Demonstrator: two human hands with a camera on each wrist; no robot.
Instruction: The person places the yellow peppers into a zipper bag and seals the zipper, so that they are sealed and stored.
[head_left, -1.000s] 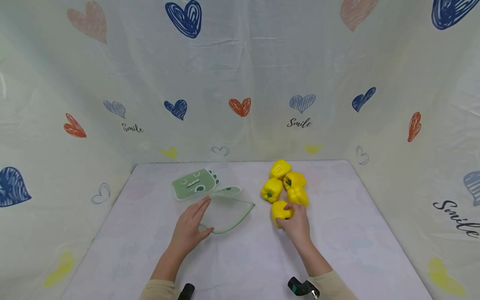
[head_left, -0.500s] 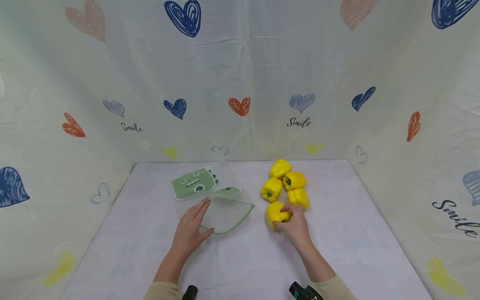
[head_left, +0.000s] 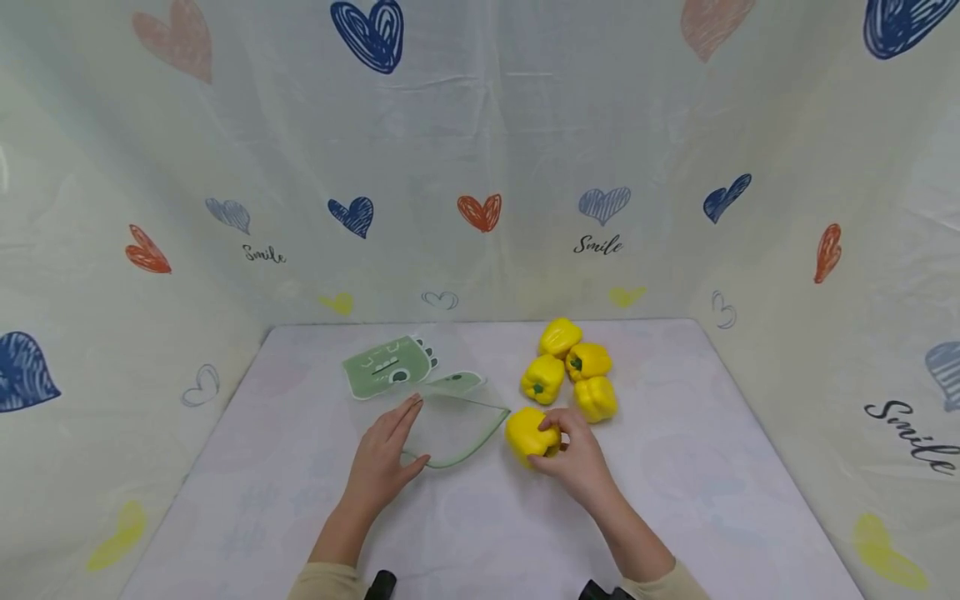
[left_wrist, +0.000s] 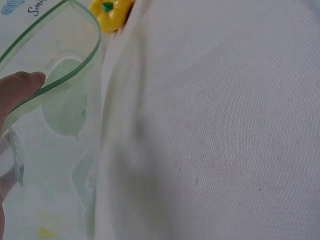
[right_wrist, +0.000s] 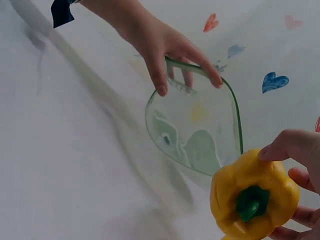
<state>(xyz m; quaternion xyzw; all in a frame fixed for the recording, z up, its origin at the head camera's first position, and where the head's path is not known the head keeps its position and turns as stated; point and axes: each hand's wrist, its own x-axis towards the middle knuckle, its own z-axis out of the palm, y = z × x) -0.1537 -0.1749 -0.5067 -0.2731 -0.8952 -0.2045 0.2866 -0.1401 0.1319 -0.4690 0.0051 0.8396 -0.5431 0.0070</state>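
In the head view, my left hand (head_left: 384, 447) holds a clear plastic bag (head_left: 457, 433) with a green rim by the near-left part of its mouth, which gapes toward the right. The thumb (left_wrist: 30, 82) lies across the rim, while other fingers show through the plastic behind. My right hand (head_left: 581, 461) grips a yellow bell pepper (head_left: 528, 435) between thumb and fingers, just right of the bag's mouth. Its green stem (right_wrist: 252, 202) faces the right wrist camera. The pepper appears outside the bag.
Several more yellow bell peppers (head_left: 543, 379) lie clustered behind my right hand. The bag's printed green cartoon part (head_left: 386, 369) spreads toward the back left. A white cloth (head_left: 675, 467) covers the table, with heart-printed sheeting (head_left: 480, 125) around it.
My right hand has moved left with the bell pepper, away from the other peppers and up to the bag's mouth. My left hand and the bag stay nearly still.
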